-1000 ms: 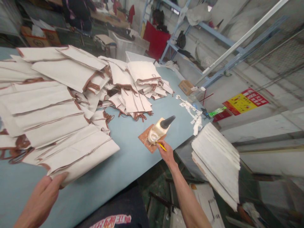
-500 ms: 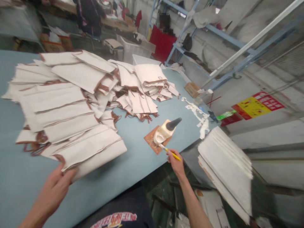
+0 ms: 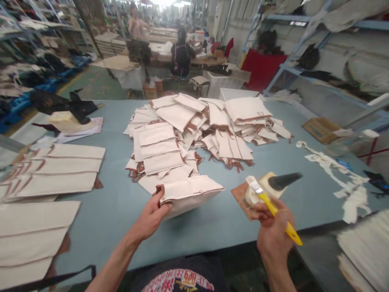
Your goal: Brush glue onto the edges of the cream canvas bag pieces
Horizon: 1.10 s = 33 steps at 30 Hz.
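My left hand (image 3: 154, 215) grips the brown-trimmed end of a cream fabric pouch (image 3: 191, 192), which is held tilted above the table. In my right hand (image 3: 275, 219) is a paintbrush (image 3: 270, 205) with a yellow handle, its pale bristles pointing up and away from me. Just behind the brush lies a cut-open plastic bottle (image 3: 264, 184) with a dark nozzle, resting on a brown square (image 3: 241, 196). A heap of similar pouches (image 3: 170, 136) with brown edging and ties spreads over the table beyond my left hand.
More cream pouches (image 3: 60, 166) lie in overlapping rows at the left of the blue-grey table (image 3: 115, 227). White fabric strips (image 3: 337, 174) and a cardboard box (image 3: 322, 129) are on the right. Stacked cream cloth (image 3: 366, 243) sits at the lower right. People work in the background.
The view has swung left. My left hand has lifted the pouch away from the pile, and my right hand has raised the brush out of the cut bottle.
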### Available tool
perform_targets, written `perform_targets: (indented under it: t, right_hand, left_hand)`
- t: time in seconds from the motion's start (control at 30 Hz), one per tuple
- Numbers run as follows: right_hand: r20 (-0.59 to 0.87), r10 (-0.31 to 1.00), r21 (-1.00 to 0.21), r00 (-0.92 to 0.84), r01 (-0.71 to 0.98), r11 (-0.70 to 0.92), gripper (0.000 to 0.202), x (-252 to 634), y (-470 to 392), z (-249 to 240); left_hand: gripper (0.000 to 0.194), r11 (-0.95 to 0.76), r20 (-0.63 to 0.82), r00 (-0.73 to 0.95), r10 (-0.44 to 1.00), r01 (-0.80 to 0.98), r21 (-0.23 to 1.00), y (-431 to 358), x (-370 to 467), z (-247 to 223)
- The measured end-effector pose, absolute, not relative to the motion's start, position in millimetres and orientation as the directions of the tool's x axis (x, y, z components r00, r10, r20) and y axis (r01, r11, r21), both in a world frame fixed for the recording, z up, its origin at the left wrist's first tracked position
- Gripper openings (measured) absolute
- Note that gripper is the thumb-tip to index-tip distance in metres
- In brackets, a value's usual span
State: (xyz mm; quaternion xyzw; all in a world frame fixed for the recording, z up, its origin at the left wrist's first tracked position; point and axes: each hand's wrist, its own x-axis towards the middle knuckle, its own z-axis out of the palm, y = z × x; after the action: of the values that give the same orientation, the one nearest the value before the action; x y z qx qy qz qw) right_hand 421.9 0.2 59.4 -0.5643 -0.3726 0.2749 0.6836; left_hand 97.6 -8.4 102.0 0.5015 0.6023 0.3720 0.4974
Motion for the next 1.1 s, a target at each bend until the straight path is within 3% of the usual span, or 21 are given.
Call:
perform_targets:
  t: [0.07,0.13,0.17,0.27,0.47,0.6,0.7,0.9,1.0,1.1]
  right_hand:
    - [0.482,0.774,-0.864,0.410,0.368,0.343,0.034,387,1,81]
    - [0.736,0.663,-0.587,0.142,0.621,0.519,0.027,358,3,96]
    - [0.793,0.609,-0.459,-0.004,0.654,0.601,0.026,346,5,102]
    - [0.831,0.517,-0.282,-0.207,0.644,0.711,0.026,323,13,112]
    - [0.873,0.453,-0.186,-0.181,0.735,0.652,0.023,312,31,119]
    - [0.877,0.451,-0.202,-0.165,0.726,0.657,0.020,311,35,130]
    - [0.872,0.481,-0.290,-0.093,0.693,0.660,0.024,311,36,134]
    - [0.697,0.585,-0.717,0.414,0.394,0.575,0.035,316,43,130]
    - [0.650,0.556,-0.752,0.518,0.336,0.566,0.035,319,45,126]
    - [0.642,0.525,-0.750,0.559,0.314,0.583,0.038,322,45,122]
  left_hand:
    - [0.046,0.201,-0.215,0.054,0.975,0.184,0.962,-9,100,113]
    - [0.043,0.188,-0.205,0.129,0.970,0.131,0.973,-10,101,125]
    - [0.041,0.181,-0.198,0.166,0.966,0.109,0.977,-10,101,131]
    - [0.036,0.195,-0.198,0.277,0.940,0.039,0.980,-7,98,146]
    - [0.037,0.286,-0.212,0.424,0.880,-0.119,0.951,10,87,163]
    - [0.035,0.174,-0.112,0.560,0.821,-0.059,0.983,17,70,173]
    - [0.033,-0.003,-0.046,0.614,0.788,0.078,0.997,10,63,178]
    - [0.049,-0.342,0.141,0.536,0.832,0.297,0.891,-42,108,170]
    - [0.044,-0.448,0.178,0.596,0.783,0.341,0.827,-64,137,168]
    - [0.055,-0.448,0.150,0.672,0.725,0.295,0.844,-77,152,167]
